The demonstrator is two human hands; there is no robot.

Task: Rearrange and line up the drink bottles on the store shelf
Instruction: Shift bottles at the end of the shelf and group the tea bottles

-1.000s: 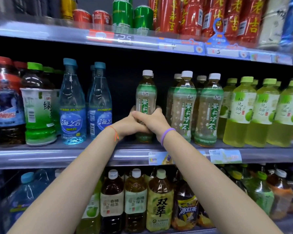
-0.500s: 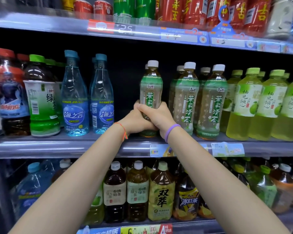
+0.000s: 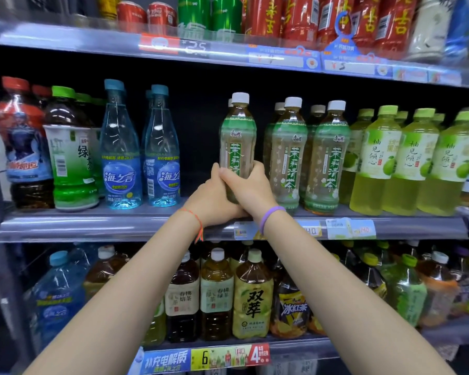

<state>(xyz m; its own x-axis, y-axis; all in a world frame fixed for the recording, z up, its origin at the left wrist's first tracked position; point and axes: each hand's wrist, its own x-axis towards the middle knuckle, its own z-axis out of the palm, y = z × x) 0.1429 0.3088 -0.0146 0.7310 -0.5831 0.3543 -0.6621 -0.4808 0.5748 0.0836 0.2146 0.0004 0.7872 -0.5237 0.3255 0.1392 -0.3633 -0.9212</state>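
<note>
The middle shelf (image 3: 92,226) under my left hand (image 3: 214,197) carries blue water bottles (image 3: 121,158) to its left, jasmine tea bottles (image 3: 322,158) and pale green drinks (image 3: 414,161) to its right, possibly more behind.

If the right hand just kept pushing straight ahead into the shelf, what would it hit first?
The right hand already grips the jasmine tea bottle. Straight behind that sits a second white-capped bottle, so it would probably be bumped first. How far back it stands is unclear.
</note>
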